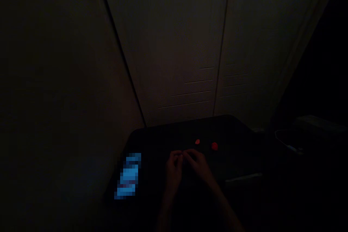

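The scene is very dark. My left hand (pixel 174 165) and my right hand (pixel 197 163) meet fingertip to fingertip over a dark table (pixel 163 137). Both have their fingers pinched together around something too small and dim to name. Just beyond the fingertips lie two small red pieces on the table: one (pixel 197 141) near the middle and another (pixel 214 146) to its right.
A lit blue screen (pixel 129 175) lies on the table's left side. Pale cabinet doors (pixel 190 61) with louvre slits rise behind the table. A dim light-coloured object with a cable (pixel 293 141) sits at the right. A pale strip (pixel 243 178) marks the table's right edge.
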Available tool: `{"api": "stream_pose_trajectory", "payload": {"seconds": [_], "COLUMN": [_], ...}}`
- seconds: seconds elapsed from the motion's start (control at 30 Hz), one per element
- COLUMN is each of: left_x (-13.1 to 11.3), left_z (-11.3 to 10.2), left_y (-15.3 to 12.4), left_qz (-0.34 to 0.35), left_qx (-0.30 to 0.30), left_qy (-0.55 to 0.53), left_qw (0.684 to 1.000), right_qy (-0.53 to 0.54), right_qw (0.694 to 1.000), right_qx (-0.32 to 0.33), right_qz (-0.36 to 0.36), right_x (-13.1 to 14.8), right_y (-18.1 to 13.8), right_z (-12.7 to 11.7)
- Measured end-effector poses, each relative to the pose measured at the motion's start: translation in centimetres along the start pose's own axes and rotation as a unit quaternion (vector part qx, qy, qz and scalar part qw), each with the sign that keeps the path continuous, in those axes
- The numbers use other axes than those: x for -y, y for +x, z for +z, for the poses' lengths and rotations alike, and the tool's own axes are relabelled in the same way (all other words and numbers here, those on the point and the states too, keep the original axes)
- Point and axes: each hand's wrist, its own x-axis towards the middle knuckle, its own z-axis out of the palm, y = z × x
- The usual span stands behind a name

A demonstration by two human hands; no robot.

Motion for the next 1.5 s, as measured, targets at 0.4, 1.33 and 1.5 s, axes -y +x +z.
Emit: {"api": "stream_pose_trajectory", "payload": {"seconds": [0.4, 1.33, 1.5], "left_x": [0.3, 0.3, 0.1], "left_z": [0.1, 0.1, 0.1], "left_y": [-0.1, -0.1, -0.2], "left_qz": [0.011, 0.022, 0.027], "left_qx": [0.015, 0.049, 0.038], "left_qy": [0.023, 0.047, 0.076], "left_qw": [1.0, 0.997, 0.996], "right_qy": [-0.005, 0.02, 0.009], "right_qw": [0.999, 0.999, 0.999], "right_qx": [0.003, -0.022, -0.024], "right_qz": [-0.032, -0.018, -0.027], "right_x": [-1.0, 0.2, 0.4], "right_y": [0.1, 0.0, -0.1], "right_z": [0.0, -0.1, -0.3]}}
